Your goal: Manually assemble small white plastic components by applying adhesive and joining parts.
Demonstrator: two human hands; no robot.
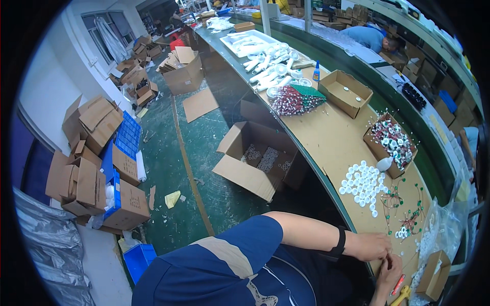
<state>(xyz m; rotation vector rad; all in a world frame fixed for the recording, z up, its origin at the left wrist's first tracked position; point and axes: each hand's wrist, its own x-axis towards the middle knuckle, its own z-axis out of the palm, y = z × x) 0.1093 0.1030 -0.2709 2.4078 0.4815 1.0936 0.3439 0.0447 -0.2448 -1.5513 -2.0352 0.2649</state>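
Red stick (just one) lies near two hands and one yellow tool.

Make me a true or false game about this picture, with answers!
1. The left hand and right hand are close together. True.
2. The black band is on the right wrist. False: the black band is on the left wrist.
3. A blue bottle stands on the bench. True.
4. The round caps are red. False: the round caps are white.
5. The open carton beside the bench is empty. False: white rings lie inside the open carton.
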